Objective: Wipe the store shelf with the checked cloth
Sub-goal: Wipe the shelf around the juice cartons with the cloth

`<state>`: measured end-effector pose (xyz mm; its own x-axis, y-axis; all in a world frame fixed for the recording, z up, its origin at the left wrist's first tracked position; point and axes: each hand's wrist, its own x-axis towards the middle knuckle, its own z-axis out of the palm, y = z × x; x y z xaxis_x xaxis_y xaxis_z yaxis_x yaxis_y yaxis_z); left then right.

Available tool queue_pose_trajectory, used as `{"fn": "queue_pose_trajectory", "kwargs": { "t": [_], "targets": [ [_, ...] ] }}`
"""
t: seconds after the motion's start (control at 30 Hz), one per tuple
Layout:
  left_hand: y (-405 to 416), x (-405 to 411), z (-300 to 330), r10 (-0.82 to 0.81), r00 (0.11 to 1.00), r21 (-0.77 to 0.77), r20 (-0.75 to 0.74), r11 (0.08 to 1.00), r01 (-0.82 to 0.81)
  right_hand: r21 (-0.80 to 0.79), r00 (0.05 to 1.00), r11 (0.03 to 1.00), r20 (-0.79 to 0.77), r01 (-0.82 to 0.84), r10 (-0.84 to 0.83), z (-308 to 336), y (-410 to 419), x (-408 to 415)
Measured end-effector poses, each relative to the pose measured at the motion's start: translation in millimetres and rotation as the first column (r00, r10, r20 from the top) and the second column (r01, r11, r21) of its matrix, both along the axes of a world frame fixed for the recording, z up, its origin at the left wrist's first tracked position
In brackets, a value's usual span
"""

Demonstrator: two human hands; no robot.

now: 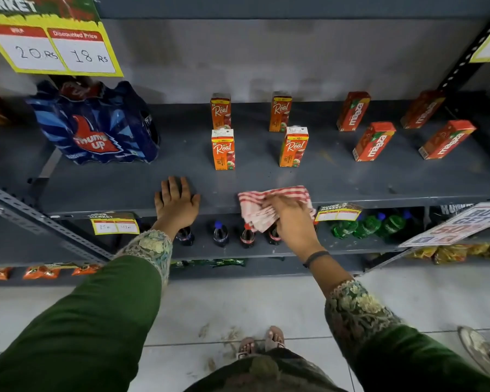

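Head view looks down on a dark grey metal store shelf [379,182] with a person's two arms in green sleeves reaching to its front edge. At far left a yellow price card [51,49] marked 20 Rs and 18 Rs hangs above a blue shrink-wrapped pack of Thums Up bottles [96,128] standing on the shelf. Just right of that pack, the left hand [176,202] lies flat and open, palm down, fingers spread on the front lip of the shelf, holding nothing. Behind it and to its right stand four orange Real juice cartons [223,149], upright in two rows of two. Right of the left hand, the right hand [286,213] is closed around the red-and-white checked cloth [272,195], which is bunched; part of it is pressed on the shelf's front edge and part hangs over the lip. A dark band circles the right wrist. Further right, four red Maaza juice cartons [374,141] stand in two rows, well apart from the cloth. Below the shelf, dark cola bottles [220,234] and green bottles [368,224] stand on a lower shelf.
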<state>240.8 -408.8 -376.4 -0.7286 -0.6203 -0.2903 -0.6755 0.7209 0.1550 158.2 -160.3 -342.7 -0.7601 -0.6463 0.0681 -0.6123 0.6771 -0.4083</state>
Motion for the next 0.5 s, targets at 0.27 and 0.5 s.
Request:
{"fn": "queue_pose_trajectory", "kwargs": {
  "t": [0.27, 0.5],
  "targets": [
    [3, 1, 4, -0.012, 1.0, 0.011, -0.001, 1.0, 0.012, -0.017, 0.807, 0.807, -0.012, 0.59, -0.59, 23, 9, -50],
    [1, 1, 3, -0.007, 1.0, -0.003, -0.02, 1.0, 0.007, 0.138, 0.999, 0.99, 0.02, -0.038, 0.036, -1, -68, 33]
  ]
}}
